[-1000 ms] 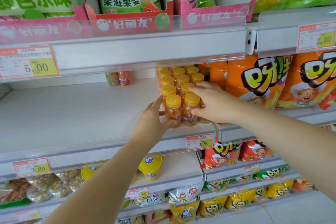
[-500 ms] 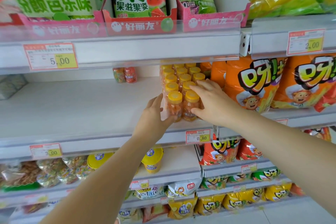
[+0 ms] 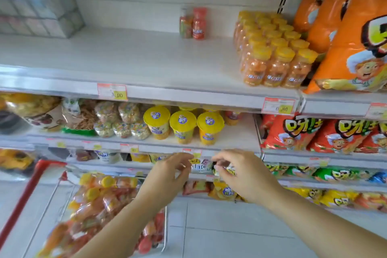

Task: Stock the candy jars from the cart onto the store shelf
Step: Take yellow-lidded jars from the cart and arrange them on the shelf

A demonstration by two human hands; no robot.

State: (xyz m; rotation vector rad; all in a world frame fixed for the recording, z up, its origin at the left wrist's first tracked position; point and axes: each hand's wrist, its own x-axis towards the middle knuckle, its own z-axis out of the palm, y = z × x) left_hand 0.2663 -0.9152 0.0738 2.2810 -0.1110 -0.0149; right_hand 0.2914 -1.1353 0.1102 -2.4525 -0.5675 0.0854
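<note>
A shrink-wrapped pack of orange candy jars with yellow lids (image 3: 274, 52) stands on the white store shelf (image 3: 134, 63), at its right end beside orange snack bags. Two small jars (image 3: 193, 23) stand at the back of that shelf. Below left, the red-framed cart (image 3: 41, 176) holds more wrapped packs of yellow-lidded jars (image 3: 98, 201) and red-lidded ones. My left hand (image 3: 167, 176) and my right hand (image 3: 240, 174) hang empty in front of the lower shelves, fingers loosely curled and apart, above the cart's right side.
Orange snack bags (image 3: 347, 44) lean against the jar pack's right side. Yellow-lidded cups (image 3: 182, 125) and bagged snacks fill the shelf below. A wrapped grey carton (image 3: 37, 4) sits at the upper shelf's left. Pale tiled floor (image 3: 230, 236) lies under my arms.
Both hands have let go of the jar pack on the shelf and dropped down toward the cart. The view has tilted downward, bringing the cart into sight.
</note>
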